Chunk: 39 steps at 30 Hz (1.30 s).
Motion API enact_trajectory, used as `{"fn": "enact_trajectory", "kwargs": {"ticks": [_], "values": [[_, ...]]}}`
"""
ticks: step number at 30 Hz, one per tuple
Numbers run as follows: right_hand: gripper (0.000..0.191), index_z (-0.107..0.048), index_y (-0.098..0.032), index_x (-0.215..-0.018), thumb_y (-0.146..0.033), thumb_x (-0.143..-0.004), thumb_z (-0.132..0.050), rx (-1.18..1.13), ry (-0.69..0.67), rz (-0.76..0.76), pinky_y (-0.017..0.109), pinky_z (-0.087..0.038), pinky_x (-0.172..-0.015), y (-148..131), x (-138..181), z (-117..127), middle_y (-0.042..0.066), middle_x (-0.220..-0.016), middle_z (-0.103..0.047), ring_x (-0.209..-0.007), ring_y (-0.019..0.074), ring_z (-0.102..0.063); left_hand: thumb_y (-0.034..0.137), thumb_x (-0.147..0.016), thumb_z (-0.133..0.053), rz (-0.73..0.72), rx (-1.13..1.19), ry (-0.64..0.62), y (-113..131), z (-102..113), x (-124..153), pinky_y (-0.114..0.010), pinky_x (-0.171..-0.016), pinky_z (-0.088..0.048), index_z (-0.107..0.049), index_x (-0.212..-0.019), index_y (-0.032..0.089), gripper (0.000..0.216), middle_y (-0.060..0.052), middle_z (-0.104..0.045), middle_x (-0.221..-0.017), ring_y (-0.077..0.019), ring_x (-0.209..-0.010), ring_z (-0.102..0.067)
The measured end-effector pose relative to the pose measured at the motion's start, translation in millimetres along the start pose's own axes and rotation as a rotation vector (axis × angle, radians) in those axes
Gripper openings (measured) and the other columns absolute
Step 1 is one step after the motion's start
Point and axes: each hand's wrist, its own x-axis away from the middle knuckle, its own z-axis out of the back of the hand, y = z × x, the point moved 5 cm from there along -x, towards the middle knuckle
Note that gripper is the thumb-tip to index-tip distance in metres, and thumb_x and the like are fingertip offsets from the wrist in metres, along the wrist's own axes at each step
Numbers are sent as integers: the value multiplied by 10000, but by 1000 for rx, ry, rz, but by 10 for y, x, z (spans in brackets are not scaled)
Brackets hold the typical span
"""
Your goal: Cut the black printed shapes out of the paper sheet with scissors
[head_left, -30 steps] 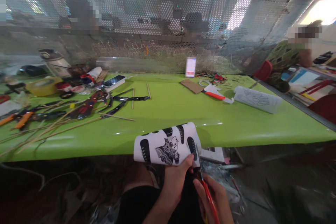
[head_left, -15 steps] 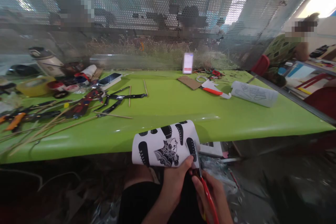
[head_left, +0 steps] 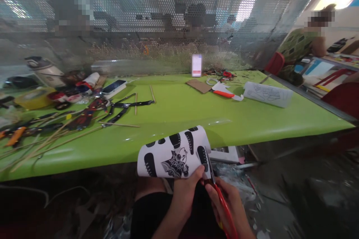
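Observation:
A curled white sheet of paper (head_left: 165, 149) printed with black figures is held over the near edge of the green table. My left hand (head_left: 188, 186) grips its lower right corner, thumb on top and the other fingers hidden beneath. My right hand (head_left: 228, 198) is closed around the red handles of a pair of scissors (head_left: 221, 194). The scissor blades lie along the paper's right edge, beside a black printed shape. Whether the blades are fully closed on the paper is hard to make out.
The green table (head_left: 179, 108) carries sticks and a black jointed frame (head_left: 123, 108) at left, beside a white phone (head_left: 114, 87). A red-handled cutter (head_left: 224, 92), brown cardboard (head_left: 198, 86) and a rolled drawing (head_left: 267, 94) lie right. A perforated screen (head_left: 157, 44) stands behind; a person (head_left: 305, 41) sits far right.
The view has shifted slightly, so the table things appear a little further left. Both hands keep their hold, and the paper and scissors stay nearly in the same place.

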Motion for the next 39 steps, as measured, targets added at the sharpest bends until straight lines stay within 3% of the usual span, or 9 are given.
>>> {"fn": "enact_trajectory", "kwargs": {"ticks": [5, 11, 17, 29, 36, 39], "values": [[497, -514, -184, -741, -663, -869, -544, -25, -107, 19, 164, -286, -326, -125, 29, 91, -74, -481, -409, -342, 53, -347, 241, -578, -843, -13, 11, -58, 147, 4, -7, -211, -445, -419, -656, -673, 119, 243, 5, -614, -519, -111, -463, -522], [540, -475, -199, -741, -726, -800, -579, 31, -246, -49, 158, -270, -315, -81, -38, 211, -93, -479, -361, -343, 49, -323, 244, -580, -833, -3, 12, -131, 318, 82, 44, -197, -429, -401, -638, -676, 117, 251, 10, -595, -531, -103, -473, -512], [521, -442, -212, -676, -680, -769, -649, 24, -282, -33, 163, -208, -303, -56, -40, 200, -95, -426, -331, -329, 49, -287, 256, -593, -839, 1, -13, -185, 388, 136, 50, -204, -440, -403, -635, -711, 125, 269, 5, -605, -568, -111, -495, -523], [519, -521, -177, -787, -690, -823, -585, -14, -330, -16, 164, -238, -331, -90, -14, 273, -89, -477, -362, -364, 48, -296, 220, -568, -876, 179, -178, -310, 478, 282, -57, -224, -482, -432, -701, -864, 113, 360, -47, -682, -687, -142, -567, -584], [531, -599, -136, -899, -656, -797, -644, -10, -388, -11, 166, -206, -333, -239, 30, 259, -98, -449, -364, -342, 44, -286, 172, -526, -904, 297, -218, -533, 808, 269, -120, -320, -747, -550, -745, -984, 124, 488, -135, -747, -1015, -247, -872, -688], [519, -602, -135, -903, -645, -811, -634, -29, -386, -15, 167, -213, -340, -224, 40, 225, -96, -440, -370, -346, 48, -289, 174, -513, -907, 271, -278, -520, 908, 300, -134, -298, -700, -550, -762, -927, 125, 441, -126, -759, -967, -230, -811, -691]]}}
